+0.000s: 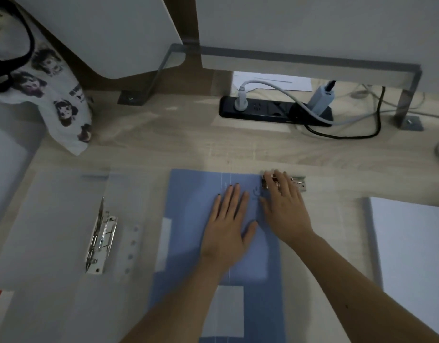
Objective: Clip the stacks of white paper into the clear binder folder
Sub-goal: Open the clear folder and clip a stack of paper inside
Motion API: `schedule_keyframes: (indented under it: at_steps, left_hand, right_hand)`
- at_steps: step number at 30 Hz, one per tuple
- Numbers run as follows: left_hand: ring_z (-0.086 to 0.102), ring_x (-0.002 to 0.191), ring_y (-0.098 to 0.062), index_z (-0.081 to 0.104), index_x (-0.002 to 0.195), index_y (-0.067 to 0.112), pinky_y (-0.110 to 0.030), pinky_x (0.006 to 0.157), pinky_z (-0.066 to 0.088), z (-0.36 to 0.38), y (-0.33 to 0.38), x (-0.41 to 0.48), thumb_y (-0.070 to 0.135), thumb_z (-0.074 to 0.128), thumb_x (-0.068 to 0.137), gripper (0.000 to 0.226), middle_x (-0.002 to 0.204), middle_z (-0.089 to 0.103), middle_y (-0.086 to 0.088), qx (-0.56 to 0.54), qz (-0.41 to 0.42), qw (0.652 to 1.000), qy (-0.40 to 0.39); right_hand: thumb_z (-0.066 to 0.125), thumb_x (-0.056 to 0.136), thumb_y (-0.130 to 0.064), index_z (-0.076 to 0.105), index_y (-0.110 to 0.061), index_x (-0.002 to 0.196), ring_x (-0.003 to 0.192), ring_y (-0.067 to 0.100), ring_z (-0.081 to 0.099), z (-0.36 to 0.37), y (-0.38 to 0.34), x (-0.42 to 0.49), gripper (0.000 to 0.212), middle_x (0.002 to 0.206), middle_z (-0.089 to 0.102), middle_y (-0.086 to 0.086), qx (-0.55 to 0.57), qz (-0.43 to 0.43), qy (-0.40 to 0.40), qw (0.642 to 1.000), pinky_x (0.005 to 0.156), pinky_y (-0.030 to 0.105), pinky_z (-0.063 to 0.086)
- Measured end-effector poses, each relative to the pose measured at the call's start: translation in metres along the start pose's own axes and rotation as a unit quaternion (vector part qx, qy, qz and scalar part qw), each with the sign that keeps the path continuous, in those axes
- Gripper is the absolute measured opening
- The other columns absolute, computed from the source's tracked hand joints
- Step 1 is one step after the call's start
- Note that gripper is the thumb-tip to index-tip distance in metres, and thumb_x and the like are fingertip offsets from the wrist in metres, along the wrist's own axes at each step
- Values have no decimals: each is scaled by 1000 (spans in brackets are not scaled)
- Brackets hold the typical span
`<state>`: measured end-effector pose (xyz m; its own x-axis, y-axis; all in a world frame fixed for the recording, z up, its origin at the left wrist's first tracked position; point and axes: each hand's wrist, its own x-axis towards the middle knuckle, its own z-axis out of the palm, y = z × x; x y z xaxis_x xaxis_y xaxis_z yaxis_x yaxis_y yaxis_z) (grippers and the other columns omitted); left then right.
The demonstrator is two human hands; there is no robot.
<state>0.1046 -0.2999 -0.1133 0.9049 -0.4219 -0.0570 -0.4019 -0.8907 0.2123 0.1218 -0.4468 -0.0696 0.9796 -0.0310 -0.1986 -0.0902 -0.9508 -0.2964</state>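
Hands uncurled: left hand flat on blue folder, right hand spread over its far metal clip. White paper stack, right, likely floppy, slippery; grip side edges.

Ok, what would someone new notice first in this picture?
Mid-desk, the left hand lies flat on a blue folder while the right hand touches a metal clip at its far edge. An open clear binder folder lies to the left, a stack of white paper to the right.
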Motion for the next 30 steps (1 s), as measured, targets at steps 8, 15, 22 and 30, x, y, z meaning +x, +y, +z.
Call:
schedule_keyframes:
  at_steps: [8, 15, 22, 30]
  left_hand:
    - [10, 145, -19, 22, 147, 11, -39, 113, 13, 1, 1, 2, 50, 20, 95, 65, 156, 21, -9, -3, -7, 1000, 7]
    - [11, 145, -18, 23, 147, 11, -39, 113, 15, -2, 2, 1, 50, 19, 95, 65, 156, 21, -8, -20, -11, 1000, -2]
    - [11, 145, -16, 24, 147, 13, -37, 114, 14, -3, 1, 2, 50, 17, 95, 64, 156, 20, -5, -40, -14, 999, 3]
    - [2, 145, -13, 19, 148, 15, -36, 114, 9, -1, -1, 2, 48, 27, 94, 63, 158, 14, -2, -36, -11, 999, 12]
  right_hand:
    - [46, 87, -8, 42, -9, 136, 135, 39, 35, 3, 12, 8, 50, 139, 46, 16, -29, -32, 44, 998, 105, 46, 36]
    - [48, 86, -5, 46, -8, 133, 133, 37, 38, -5, 13, 6, 47, 136, 50, 16, 12, -45, 48, 998, 104, 45, 37]
    - [49, 92, -18, 51, -10, 95, 81, 22, 52, -33, 18, 24, 9, 92, 61, 6, 221, 130, 182, 949, 66, 29, 34]
    - [48, 83, 0, 55, -1, 114, 105, 41, 50, -41, 78, 7, 31, 118, 52, 25, 188, 249, 156, 937, 85, 40, 41]
